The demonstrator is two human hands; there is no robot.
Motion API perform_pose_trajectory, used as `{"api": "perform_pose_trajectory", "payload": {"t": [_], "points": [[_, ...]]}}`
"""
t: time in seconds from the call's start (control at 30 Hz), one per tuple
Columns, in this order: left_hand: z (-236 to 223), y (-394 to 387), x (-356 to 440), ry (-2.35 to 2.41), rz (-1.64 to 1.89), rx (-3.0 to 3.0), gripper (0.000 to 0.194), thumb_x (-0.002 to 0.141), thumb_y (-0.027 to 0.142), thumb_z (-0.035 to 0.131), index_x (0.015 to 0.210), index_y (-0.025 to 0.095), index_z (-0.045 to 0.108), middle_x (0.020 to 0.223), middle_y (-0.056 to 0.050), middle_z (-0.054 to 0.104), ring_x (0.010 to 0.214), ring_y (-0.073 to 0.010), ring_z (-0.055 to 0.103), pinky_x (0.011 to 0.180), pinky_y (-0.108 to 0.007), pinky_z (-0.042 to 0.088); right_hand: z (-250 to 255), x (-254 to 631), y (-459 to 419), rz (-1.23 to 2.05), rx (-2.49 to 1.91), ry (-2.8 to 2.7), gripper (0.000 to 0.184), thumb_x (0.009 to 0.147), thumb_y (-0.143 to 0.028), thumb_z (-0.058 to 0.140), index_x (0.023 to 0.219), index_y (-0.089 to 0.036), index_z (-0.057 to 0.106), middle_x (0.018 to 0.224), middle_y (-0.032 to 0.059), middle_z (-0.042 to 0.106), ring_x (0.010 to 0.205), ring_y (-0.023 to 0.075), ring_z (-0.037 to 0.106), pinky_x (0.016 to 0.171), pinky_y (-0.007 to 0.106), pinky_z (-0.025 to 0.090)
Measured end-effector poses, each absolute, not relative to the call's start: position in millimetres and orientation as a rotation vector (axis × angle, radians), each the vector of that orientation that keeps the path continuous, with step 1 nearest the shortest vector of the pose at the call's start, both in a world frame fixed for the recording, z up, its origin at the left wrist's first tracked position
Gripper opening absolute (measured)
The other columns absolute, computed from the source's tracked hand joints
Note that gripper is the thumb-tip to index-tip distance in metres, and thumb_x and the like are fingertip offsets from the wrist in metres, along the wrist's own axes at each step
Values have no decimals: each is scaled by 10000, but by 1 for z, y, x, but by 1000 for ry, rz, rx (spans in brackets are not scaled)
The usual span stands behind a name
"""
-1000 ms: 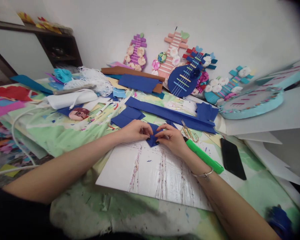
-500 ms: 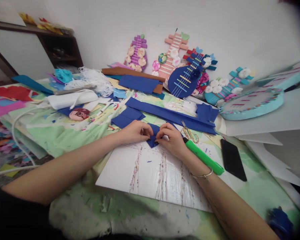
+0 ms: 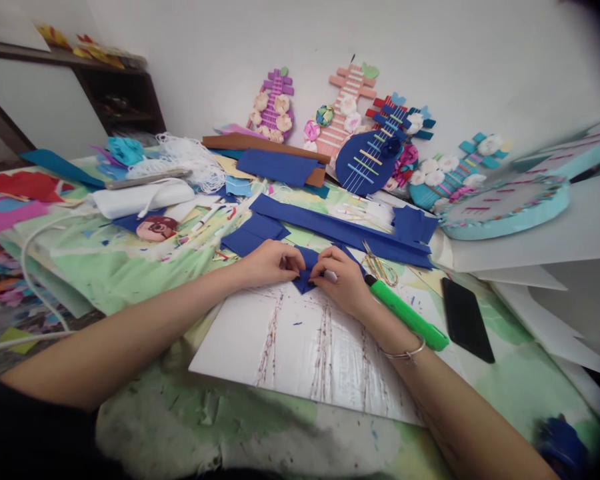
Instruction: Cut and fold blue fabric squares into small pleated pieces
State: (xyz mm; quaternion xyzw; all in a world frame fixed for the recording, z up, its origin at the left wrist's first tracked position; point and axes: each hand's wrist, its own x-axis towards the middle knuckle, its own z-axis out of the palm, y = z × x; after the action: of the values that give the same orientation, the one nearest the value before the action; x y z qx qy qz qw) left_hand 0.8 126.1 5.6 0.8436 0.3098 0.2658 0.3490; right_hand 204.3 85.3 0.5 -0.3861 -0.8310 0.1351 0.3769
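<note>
Between my fingertips is a small piece of dark blue paper (image 3: 306,275), held above the far edge of a white board (image 3: 240,347) streaked with dark marks. My left hand (image 3: 273,265) pinches its left side, thumb against fingers. On the other side my right hand (image 3: 343,277) pinches it the same way; part of the paper is hidden by the fingers. More blue paper pieces (image 3: 255,235) lie just past my left hand. Gold-handled scissors (image 3: 380,267) rest beyond my right hand, and a green box cutter (image 3: 410,315) lies beside my right wrist.
A long blue strip (image 3: 340,230) crosses the table behind my hands. At the right lies a black phone (image 3: 467,320). Decorated lute-shaped crafts (image 3: 367,163) lean against the wall. White string (image 3: 190,163) and a white glue gun (image 3: 145,197) are at the back left.
Both hands stay almost in place with the blue paper still pinched between them. The right fingers shift very slightly, and the view moves a little.
</note>
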Motion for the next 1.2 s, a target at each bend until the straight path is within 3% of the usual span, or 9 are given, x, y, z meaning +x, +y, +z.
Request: {"api": "perform_pose_trajectory", "payload": {"t": [0.6,0.83,1.0,1.2], "points": [[4,128,0,786,670,2261,200,693,73,597,851,157,686,741,6,652,583,-79,498,561,-195,390,-6,207,89,363,-880,-2197,155,828,-93,596,803,-210,694,874,21,491,760,130,548,673,289,480],[4,124,2,740,789,2425,118,700,62,574,736,154,638,790,-7,587,661,-101,526,622,-215,412,-8,205,89,342,-875,-2251,197,852,-84,542,811,-190,703,867,43,514,787,154,549,674,312,478],[4,112,3,641,847,2642,184,794,63,489,792,165,643,869,-44,603,856,-168,556,764,-289,447,-8,204,89,308,-873,-2261,222,864,-98,506,793,-203,688,862,42,518,773,151,551,665,303,484],[1,100,-2,542,791,2790,247,905,129,421,910,151,667,894,-86,655,898,-195,584,802,-329,481,-6,204,89,298,-880,-2274,232,847,-71,504,774,-198,684,853,46,517,769,153,542,651,291,471]]}}
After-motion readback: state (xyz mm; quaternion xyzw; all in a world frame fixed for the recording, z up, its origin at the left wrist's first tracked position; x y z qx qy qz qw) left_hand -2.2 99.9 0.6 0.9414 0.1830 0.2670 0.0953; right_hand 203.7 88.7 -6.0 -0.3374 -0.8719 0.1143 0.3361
